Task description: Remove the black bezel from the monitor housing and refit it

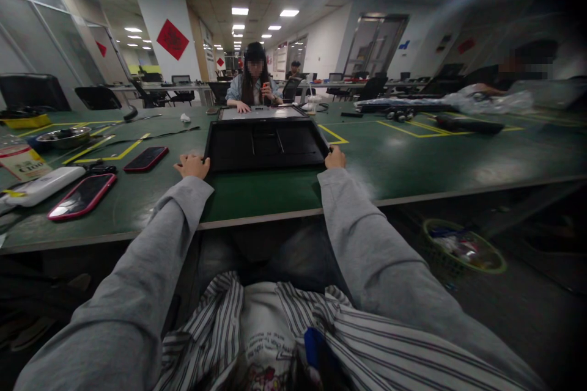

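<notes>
Black panel point(267, 157) sits on green table point(257, 198), between our 2 hands. We've got our right hand point(335, 157) holding its right edge; our left hand point(192, 166), fingers spread, is at the left edge (can't tell if gripping). 2 phones point(82, 197) lie farther left.

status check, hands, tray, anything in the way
Left hand at left edge of black tray, right hand curled at its right. Open side up. Pale panel close beyond its far edge; phone left of left hand.

Free table point(426, 165) right of panel point(229, 149), phones point(147, 159) left
</notes>
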The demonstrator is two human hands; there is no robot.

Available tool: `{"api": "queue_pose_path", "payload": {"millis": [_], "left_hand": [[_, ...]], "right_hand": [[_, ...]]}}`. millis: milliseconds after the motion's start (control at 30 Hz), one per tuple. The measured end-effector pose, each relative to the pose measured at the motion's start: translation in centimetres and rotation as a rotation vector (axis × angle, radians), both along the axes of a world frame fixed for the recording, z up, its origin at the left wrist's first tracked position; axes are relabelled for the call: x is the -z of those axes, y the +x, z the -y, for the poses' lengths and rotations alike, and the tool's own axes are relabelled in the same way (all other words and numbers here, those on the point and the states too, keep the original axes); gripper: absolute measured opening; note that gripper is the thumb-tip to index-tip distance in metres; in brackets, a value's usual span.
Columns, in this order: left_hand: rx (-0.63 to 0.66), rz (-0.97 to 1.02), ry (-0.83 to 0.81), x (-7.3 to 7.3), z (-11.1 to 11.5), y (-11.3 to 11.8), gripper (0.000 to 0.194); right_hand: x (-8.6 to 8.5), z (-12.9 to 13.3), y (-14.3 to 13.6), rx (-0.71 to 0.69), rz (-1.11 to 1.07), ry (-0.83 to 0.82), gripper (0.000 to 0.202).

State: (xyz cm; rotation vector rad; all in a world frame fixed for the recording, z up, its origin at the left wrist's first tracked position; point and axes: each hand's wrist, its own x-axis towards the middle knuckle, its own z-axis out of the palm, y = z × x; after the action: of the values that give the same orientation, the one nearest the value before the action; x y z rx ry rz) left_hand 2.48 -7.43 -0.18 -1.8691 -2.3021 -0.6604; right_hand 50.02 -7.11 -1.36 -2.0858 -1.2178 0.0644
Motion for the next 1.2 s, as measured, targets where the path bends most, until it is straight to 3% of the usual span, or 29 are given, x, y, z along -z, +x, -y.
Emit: {"api": "queue_pose_path", "payload": {"millis": [200,867,1067,1200], "left_hand": [[-0.013,0.062,-0.105,0.0,-0.3,-0.3,0.058],[-0.013,0.013,-0.151,0.0,-0.2,-0.2,0.055],[-0.046,0.040,0.097,-0.9,1.5,0.9,0.061],[0.036,0.015,0.215,-2.2,2.7,2.9,0.059]], "right_hand": [[0.1,-0.1,-0.1,0.010,0.003,-0.025,0.048],[-0.4,0.7,-0.5,0.030,0.032,-0.019,0.043],[-0.6,1.1,-1.2,0.082,0.044,0.073,0.039],[-1.4,1.4,-3.0,0.111,0.147,0.181,0.042]]}}
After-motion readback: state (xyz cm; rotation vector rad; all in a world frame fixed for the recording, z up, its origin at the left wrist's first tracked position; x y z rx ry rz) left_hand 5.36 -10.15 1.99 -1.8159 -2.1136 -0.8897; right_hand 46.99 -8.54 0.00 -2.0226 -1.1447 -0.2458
